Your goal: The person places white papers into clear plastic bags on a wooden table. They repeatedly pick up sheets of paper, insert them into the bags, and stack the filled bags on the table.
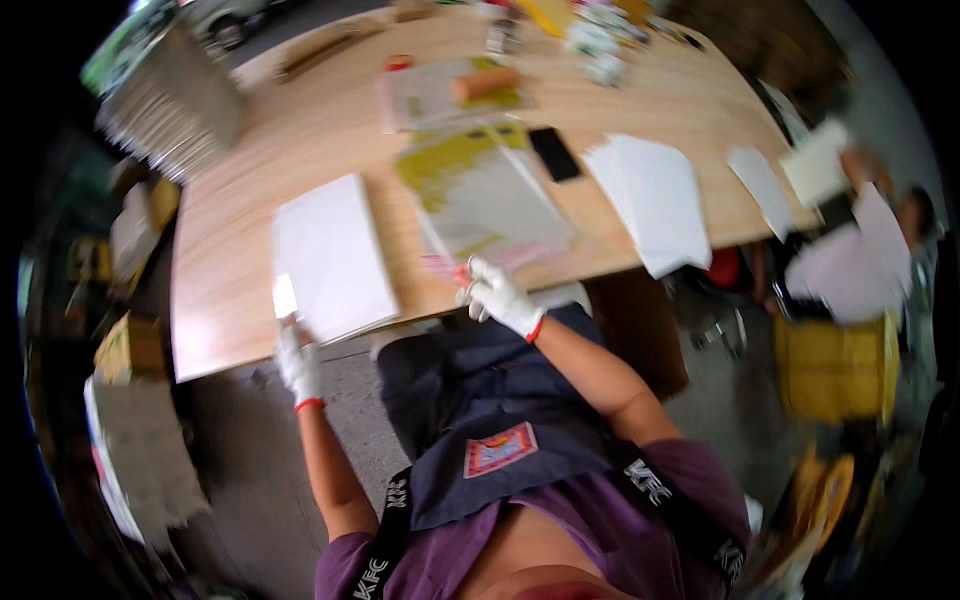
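My left hand (297,365), in a white glove with a red cuff, is at the table's front edge. Its fingers close on a small white flat piece (285,297), blurred, that reaches over the left edge of a stack of white paper (335,260). My right hand (497,298), gloved alike with some fingertips bare, hovers by the near pink edge of clear plastic bags (490,205) printed yellow-green. Its fingers are bent and a little apart, with nothing visible in them.
On the wooden table (230,240) lie a black phone (555,154), fanned white sheets (655,200), an orange-brown roll (487,84) and a tall stack of grey-white sheets (175,100). Another person's hand (860,168) holds a pale sheet at the right. A yellow crate (835,368) stands below.
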Demonstrator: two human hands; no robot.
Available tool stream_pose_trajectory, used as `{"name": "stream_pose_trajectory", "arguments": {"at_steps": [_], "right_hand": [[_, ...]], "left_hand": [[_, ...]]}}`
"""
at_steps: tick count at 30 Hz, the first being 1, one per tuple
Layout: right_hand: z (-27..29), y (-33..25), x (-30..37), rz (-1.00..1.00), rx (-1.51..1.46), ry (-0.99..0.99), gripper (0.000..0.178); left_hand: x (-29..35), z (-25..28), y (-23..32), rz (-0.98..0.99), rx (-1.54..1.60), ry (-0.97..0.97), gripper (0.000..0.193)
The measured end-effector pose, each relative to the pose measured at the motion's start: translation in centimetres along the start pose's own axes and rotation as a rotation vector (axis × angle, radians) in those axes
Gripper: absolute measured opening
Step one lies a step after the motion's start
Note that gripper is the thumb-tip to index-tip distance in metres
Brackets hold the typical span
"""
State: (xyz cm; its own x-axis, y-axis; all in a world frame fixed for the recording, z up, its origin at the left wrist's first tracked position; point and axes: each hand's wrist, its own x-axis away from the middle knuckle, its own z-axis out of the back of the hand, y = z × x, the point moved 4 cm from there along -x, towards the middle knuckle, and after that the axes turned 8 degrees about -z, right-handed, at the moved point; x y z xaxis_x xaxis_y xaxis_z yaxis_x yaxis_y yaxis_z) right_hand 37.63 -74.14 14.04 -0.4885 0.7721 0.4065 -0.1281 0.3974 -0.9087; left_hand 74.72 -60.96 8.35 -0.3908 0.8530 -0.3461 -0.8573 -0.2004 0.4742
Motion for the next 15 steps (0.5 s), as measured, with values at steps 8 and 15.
{"name": "stream_pose_trajectory", "arguments": {"at_steps": [8, 15], "right_hand": [[26.0, 3.7, 13.6, -0.041, -0.280, 0.908, 0.020], [29.4, 5.1, 10.1, -0.271, -1.054, 0.477, 0.021]], "left_hand": [[-0.7, 2.4, 4.5, -0.231, -0.277, 0.120, 0.049], [-2.6, 1.2, 15.4, -0.374, 0.049, 0.131, 0.050]]}}
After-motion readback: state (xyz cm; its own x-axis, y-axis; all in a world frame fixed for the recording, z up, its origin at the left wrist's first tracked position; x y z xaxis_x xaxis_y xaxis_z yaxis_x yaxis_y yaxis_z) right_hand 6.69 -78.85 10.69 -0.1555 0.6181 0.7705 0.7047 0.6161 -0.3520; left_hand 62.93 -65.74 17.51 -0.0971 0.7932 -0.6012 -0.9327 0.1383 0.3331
